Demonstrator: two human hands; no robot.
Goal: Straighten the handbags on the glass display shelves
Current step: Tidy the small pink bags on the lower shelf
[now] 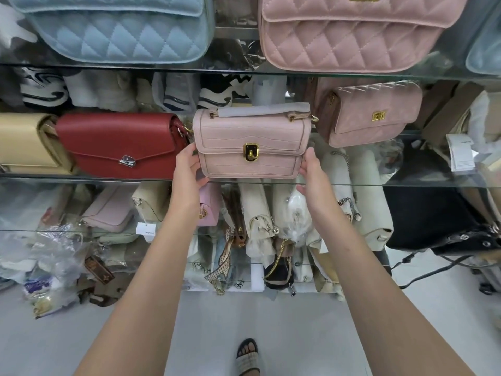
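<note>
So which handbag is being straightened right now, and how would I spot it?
Look at the middle glass shelf. Between a red envelope-flap bag and a quilted pink bag stands a small pale pink crocodile-textured handbag, gripped by the left hand and right hand. Only it has a wrapped top handle and an unquilted pink front.

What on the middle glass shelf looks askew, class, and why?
The quilted pink bag, right of the pink clasp bag held between the left hand and right hand, sits tilted and turned, showing its end panel. The red bag also slants slightly.
</note>
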